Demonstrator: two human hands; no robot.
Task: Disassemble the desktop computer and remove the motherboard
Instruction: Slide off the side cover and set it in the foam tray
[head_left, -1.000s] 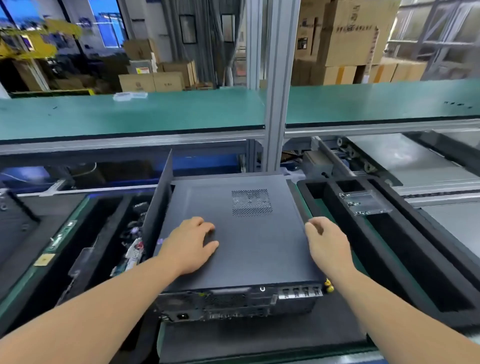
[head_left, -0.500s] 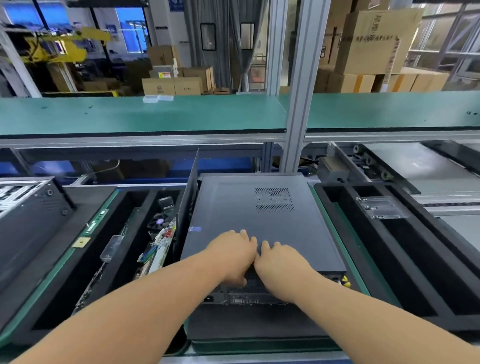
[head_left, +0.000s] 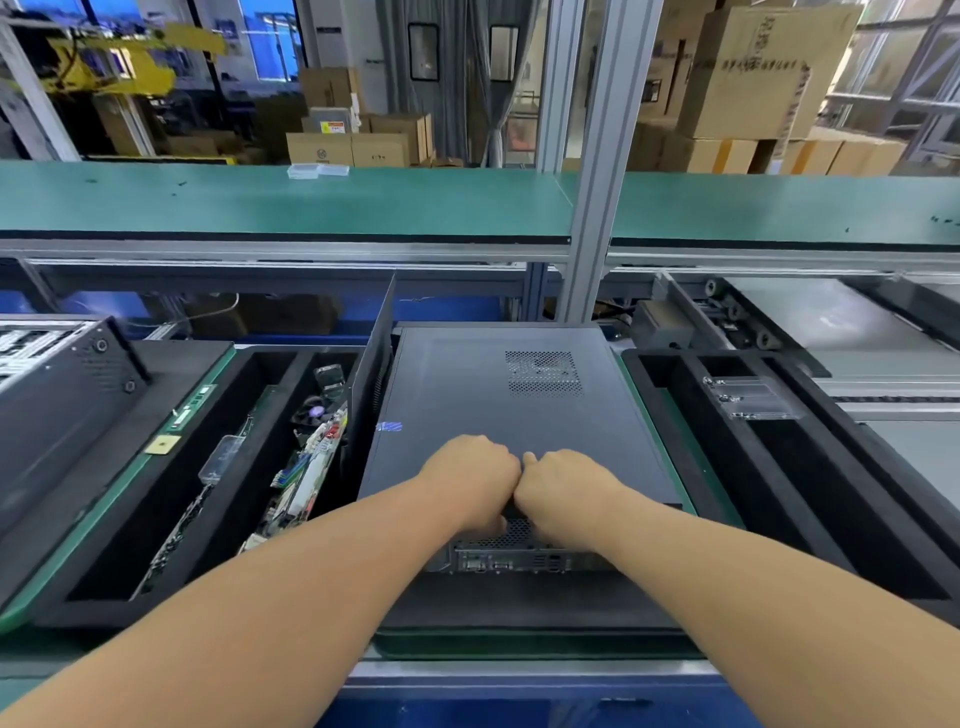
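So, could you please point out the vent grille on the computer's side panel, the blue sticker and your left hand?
vent grille (head_left: 544, 372), head view, centre of the perforated patch.
blue sticker (head_left: 389, 426), head view, its middle.
left hand (head_left: 470, 480), head view, back of the hand.

A factory assembly line or workshop: a long green workbench (head_left: 311, 202) on aluminium posts (head_left: 602, 156), a roller conveyor (head_left: 737, 317), black foam trays (head_left: 779, 467) holding circuit boards (head_left: 306, 467), stacked cardboard boxes (head_left: 753, 73) and yellow machinery (head_left: 119, 57) behind
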